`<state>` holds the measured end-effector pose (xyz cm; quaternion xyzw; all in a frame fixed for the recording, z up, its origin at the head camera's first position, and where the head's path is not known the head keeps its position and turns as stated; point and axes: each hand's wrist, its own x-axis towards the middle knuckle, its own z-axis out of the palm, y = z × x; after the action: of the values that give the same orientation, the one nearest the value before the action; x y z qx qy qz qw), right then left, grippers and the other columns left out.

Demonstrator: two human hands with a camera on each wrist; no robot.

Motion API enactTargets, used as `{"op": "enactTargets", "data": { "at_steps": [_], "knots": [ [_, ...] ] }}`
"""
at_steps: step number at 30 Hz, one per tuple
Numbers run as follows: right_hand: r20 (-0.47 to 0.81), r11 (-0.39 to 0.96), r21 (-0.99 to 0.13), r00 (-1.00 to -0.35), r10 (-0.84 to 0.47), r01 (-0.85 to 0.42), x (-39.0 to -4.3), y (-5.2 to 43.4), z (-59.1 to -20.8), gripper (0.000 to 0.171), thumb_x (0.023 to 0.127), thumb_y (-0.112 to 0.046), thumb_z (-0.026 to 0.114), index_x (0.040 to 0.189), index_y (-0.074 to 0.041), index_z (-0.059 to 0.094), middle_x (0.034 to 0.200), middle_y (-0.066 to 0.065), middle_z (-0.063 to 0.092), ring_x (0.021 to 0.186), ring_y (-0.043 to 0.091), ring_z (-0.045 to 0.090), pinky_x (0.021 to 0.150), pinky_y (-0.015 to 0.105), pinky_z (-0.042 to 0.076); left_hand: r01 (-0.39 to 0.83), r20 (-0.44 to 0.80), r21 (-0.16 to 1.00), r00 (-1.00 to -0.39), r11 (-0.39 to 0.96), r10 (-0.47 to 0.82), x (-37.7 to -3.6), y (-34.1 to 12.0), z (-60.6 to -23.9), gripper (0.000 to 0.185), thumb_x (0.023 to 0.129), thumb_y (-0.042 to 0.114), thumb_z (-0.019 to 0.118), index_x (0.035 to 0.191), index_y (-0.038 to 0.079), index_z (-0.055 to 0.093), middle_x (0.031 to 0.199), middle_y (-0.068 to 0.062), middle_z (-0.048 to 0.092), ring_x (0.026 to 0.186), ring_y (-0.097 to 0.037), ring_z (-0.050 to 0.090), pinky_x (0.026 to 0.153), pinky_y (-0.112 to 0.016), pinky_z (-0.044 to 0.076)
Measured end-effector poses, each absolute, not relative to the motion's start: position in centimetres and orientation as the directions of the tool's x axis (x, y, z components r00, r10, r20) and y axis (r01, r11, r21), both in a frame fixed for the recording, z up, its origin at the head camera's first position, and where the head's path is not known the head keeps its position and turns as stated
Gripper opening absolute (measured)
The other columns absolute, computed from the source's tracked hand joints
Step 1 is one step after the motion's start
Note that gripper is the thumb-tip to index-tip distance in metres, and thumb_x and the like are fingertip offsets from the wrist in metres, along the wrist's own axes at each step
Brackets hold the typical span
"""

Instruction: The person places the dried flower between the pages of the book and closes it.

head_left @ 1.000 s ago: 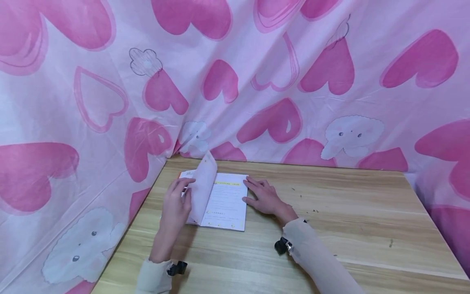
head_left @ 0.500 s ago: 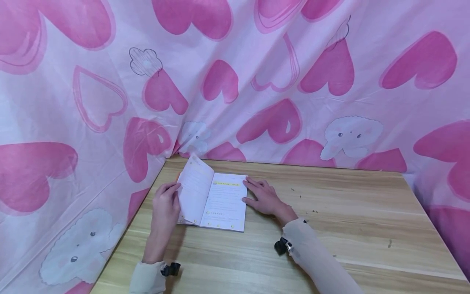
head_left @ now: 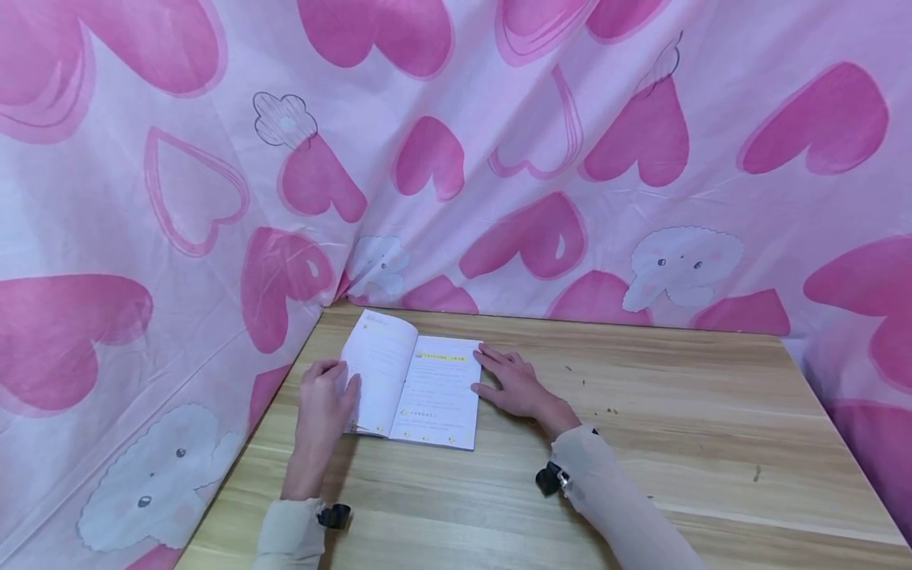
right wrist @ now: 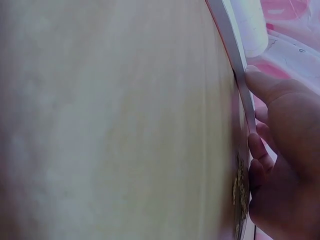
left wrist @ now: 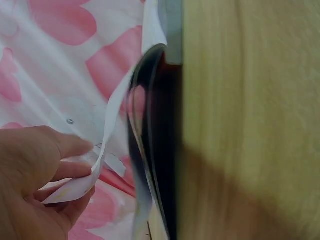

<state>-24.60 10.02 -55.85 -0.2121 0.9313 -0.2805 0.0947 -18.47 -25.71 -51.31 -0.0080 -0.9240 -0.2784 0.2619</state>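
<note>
Your left hand pinches a curled page of the thin white open booklet; your right hand rests flat-fingered at its right edge on the light wooden table.

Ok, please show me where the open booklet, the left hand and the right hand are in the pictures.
open booklet point(head_left: 436, 389), head view, on the middle of its right page.
left hand point(head_left: 322, 402), head view, on the back of the hand, at the booklet's left edge.
right hand point(head_left: 514, 385), head view, on the back of the hand, at the booklet's right edge.
</note>
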Motion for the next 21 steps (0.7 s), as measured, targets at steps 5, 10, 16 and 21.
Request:
{"op": "enactTargets", "data": {
  "at_steps": [5,10,16,21],
  "knots": [
    [-0.048,0.740,-0.576,-0.890,-0.454,-0.347,-24.6,10.2,-55.9,0.077,0.105,-0.055,0.064,0.171,-0.027,0.035,0.182,-0.006,0.023,0.154,0.034,0.037,0.120,0.062,0.033,-0.025,0.249,0.405,-0.959,0.914,-0.136,-18.5,-25.7,-51.6,0.061,0.093,0.033,0.086,0.133,-0.011,0.070,0.135,-0.033,0.067,0.125,-0.051,0.063,0.109,-0.063,0.051],
    [-0.038,0.741,-0.574,-0.892,-0.450,-0.349,-24.5,10.2,-55.9,0.076,0.106,-0.054,0.064,0.170,-0.027,0.035,0.182,-0.005,0.023,0.152,0.033,0.039,0.119,0.062,0.033,-0.069,0.089,0.222,-0.992,0.972,-0.091,-18.5,-25.0,-51.8,0.069,0.094,0.041,0.082,0.143,-0.003,0.063,0.153,-0.036,0.054,0.142,-0.057,0.048,0.116,-0.075,0.038],
    [-0.023,0.735,-0.575,-0.891,-0.454,-0.359,-24.5,10.2,-56.0,0.075,0.106,-0.054,0.064,0.170,-0.026,0.036,0.182,-0.004,0.025,0.151,0.034,0.041,0.117,0.061,0.034,0.172,0.251,0.217,-0.961,0.961,0.116,-19.2,-23.8,-52.5,0.057,0.085,0.009,0.085,0.140,0.009,0.070,0.150,-0.031,0.061,0.146,-0.053,0.051,0.118,-0.071,0.041],
    [-0.013,0.733,-0.573,-0.890,-0.455,-0.366,-24.6,10.2,-56.3,0.075,0.106,-0.055,0.064,0.170,-0.027,0.037,0.182,-0.004,0.025,0.150,0.034,0.042,0.116,0.061,0.035,0.298,0.220,0.298,-0.946,0.907,0.239,-19.6,-22.6,-53.0,0.049,0.094,-0.002,0.076,0.140,0.013,0.073,0.143,-0.024,0.070,0.135,-0.044,0.065,0.112,-0.061,0.052]
  ]
}}
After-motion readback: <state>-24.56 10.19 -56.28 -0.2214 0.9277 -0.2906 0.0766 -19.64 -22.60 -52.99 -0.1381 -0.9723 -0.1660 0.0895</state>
